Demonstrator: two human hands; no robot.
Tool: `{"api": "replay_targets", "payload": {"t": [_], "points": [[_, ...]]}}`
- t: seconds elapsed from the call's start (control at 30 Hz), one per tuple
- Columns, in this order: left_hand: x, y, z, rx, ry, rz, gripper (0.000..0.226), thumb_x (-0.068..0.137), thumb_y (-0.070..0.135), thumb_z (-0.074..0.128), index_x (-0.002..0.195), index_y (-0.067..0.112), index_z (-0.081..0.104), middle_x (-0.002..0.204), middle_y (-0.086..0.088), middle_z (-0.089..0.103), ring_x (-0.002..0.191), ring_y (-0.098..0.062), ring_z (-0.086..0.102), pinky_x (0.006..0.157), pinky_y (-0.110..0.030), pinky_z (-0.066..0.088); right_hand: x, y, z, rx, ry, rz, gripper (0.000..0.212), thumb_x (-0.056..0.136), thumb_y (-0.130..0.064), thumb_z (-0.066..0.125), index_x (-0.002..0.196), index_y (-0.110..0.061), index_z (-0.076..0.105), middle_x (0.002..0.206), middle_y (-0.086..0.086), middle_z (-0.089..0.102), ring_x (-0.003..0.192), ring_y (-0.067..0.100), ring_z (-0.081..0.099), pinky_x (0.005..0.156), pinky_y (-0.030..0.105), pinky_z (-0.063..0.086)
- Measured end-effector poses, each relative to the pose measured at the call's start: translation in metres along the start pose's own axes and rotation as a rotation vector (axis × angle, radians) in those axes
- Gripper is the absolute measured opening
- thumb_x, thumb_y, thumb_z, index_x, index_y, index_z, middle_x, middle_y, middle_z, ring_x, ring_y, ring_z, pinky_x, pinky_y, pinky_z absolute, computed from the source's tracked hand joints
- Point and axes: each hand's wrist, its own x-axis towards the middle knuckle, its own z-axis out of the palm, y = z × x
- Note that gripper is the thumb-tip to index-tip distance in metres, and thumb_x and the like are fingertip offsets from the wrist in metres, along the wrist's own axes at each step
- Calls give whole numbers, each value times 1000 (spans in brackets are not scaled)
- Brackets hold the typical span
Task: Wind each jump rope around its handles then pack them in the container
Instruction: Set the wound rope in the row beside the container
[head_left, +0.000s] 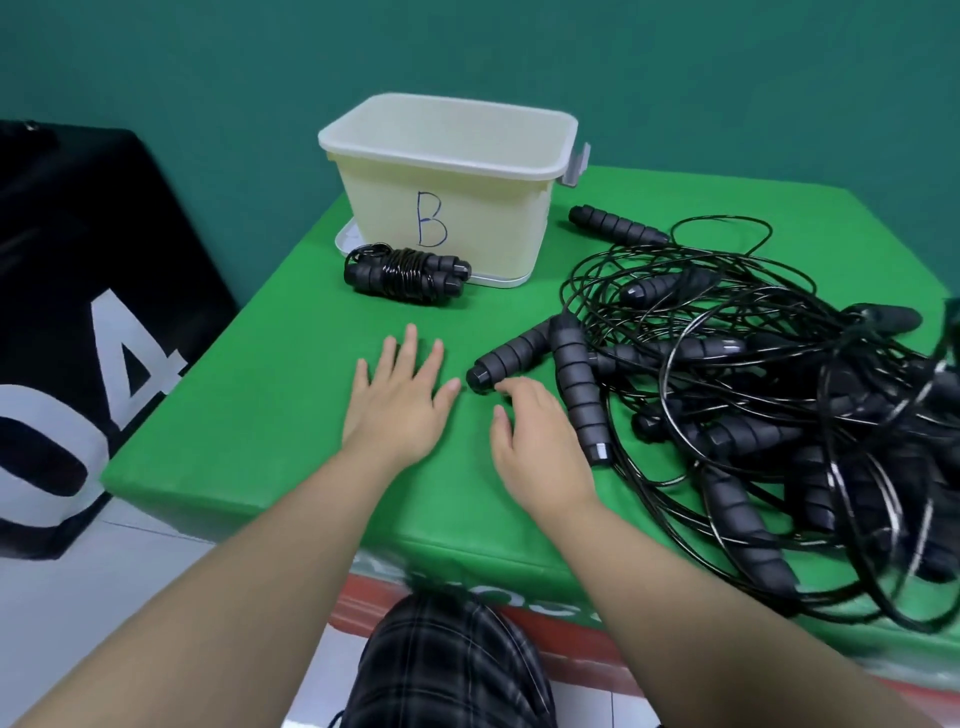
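A cream container (405, 205) marked "B" stands at the back of the green table (270, 395). One wound jump rope (405, 273) lies in front of it on the left. A tangled pile of black jump ropes (769, 395) covers the right side. Two grey foam handles (571, 374) stick out of the pile toward me, crossing at their far ends. My left hand (402, 400) lies flat on the table with fingers spread. My right hand (535, 441) hovers with loosely curled fingers just short of the nearer handle's end cap, holding nothing.
A black panel with white numerals (78, 332) leans at the left of the table. A single loose handle (615, 226) lies right of the container. The table's front edge runs just behind my wrists, and my knee in checked cloth (447, 665) is below it.
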Motion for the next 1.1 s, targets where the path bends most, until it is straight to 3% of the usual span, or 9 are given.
{"api": "replay_targets", "payload": {"t": [0.17,0.43,0.57,0.67,0.73,0.83,0.9,0.97,1.1], "points": [[-55,17,3,26,-27,48,59,98,52,7,151,27,-3,158,1,-9,146,-20,-10,118,-47,0,-12,-6,-13,199,110,26,27,96,-3,42,119,-3,57,119,11,59,114,23,51,99,24,33],[-98,39,10,34,-32,102,57,97,53,6,149,34,-5,157,6,-12,145,-19,-14,117,-45,-4,-46,-8,-72,405,170,59,23,93,-3,48,112,-12,59,110,3,64,99,14,59,93,28,46],[-98,41,3,-34,-71,105,51,97,55,12,147,44,6,157,7,-8,145,-18,-11,117,-45,-5,-41,-7,-132,102,319,-57,22,91,-4,49,103,-10,66,105,2,63,103,15,51,91,22,35],[-96,45,-4,-181,-78,99,43,99,47,30,142,45,28,158,4,2,146,-18,-3,117,-44,-4,-34,10,-168,-244,377,-75,23,89,-9,50,100,-14,70,109,0,64,113,21,47,95,33,36],[-95,51,-9,-270,-89,96,38,99,39,39,137,41,40,158,2,8,146,-20,1,117,-44,-3,-28,31,-182,-443,381,-13,25,88,-14,53,106,-15,70,120,3,62,122,25,44,101,40,33],[-91,64,-14,-302,-44,89,30,96,36,47,126,35,50,158,1,12,144,-24,15,118,-47,4,-32,64,-188,-612,209,173,42,92,-35,50,131,-22,54,150,4,37,142,26,22,116,49,9],[-85,74,-17,-338,62,48,34,94,37,50,125,24,48,157,-2,13,140,-27,26,116,-48,17,-41,83,-181,-584,125,237,53,93,-47,45,142,-30,38,160,0,15,146,26,11,116,51,0],[-75,85,-22,-415,131,-31,46,93,40,51,130,14,42,156,-8,12,140,-30,22,115,-47,21,-50,91,-171,-555,135,210,56,92,-50,46,145,-34,32,161,0,5,147,26,9,116,52,1],[-48,104,-29,-302,72,-64,72,86,61,47,141,20,28,159,-4,-2,146,-25,-3,115,-55,9,-53,99,-159,-547,222,165,52,91,-47,48,140,-32,41,160,3,10,146,28,14,115,53,10]]}}
